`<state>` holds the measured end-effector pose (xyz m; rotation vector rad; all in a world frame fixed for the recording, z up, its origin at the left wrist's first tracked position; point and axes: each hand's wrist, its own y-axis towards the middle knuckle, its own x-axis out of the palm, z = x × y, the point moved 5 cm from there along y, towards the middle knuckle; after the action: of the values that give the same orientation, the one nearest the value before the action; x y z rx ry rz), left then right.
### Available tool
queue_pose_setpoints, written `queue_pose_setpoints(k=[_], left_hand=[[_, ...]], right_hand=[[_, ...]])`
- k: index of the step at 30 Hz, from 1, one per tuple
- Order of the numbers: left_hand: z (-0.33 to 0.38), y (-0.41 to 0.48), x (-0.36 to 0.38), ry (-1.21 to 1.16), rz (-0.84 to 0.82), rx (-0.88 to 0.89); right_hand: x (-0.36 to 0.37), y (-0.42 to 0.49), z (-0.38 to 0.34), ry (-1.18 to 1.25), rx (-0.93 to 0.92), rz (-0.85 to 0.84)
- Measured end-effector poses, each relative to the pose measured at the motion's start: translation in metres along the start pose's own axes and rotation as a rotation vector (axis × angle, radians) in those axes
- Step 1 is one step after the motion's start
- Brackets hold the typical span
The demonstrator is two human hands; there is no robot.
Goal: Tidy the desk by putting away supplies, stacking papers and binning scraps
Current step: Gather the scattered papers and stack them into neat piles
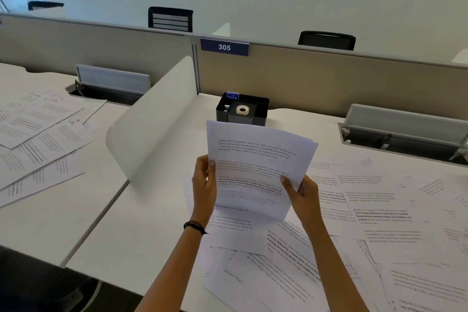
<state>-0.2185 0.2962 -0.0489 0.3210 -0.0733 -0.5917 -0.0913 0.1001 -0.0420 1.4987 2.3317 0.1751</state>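
We hold a sheaf of white printed paper sheets [255,167] raised above the tabletop with both hands. Our left hand [203,185] grips its left edge, thumb on the front and fingers curled behind. Our right hand [301,195] pinches the right edge a little lower, thumb on the printed face. A black cord bracelet [194,226] sits on the left wrist.

Under and to the right of the sheaf, loose printed white sheets [379,223] lie scattered and overlapping across the white tabletop [141,230]. Just beyond the sheaf's top edge stands a black plastic desk organiser [243,111]. A roll of clear tape [242,109] lies flat in its middle, and a small blue object [232,95] stands at its back left corner.

To the left, a white curved divider panel [154,119] separates us from a neighbouring desk strewn with more printed pages [38,134]. Behind the organiser runs a beige fabric partition [329,78] bearing a blue label marked 305 [224,47].
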Motion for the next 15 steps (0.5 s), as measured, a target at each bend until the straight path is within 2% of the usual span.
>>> queue_pose_setpoints(k=[5,10,15], left_hand=[[0.003,0.009,-0.011,0.061,0.017,0.033],[0.018,0.025,-0.042,0.153,0.11,0.078],[0.013,0.046,-0.089,0.233,0.137,0.042]], right_hand=[[0.002,0.003,-0.007,-0.096,-0.029,0.035],[0.021,0.0,-0.011,0.067,0.03,-0.031],[0.05,-0.008,-0.01,0.186,0.065,-0.133]])
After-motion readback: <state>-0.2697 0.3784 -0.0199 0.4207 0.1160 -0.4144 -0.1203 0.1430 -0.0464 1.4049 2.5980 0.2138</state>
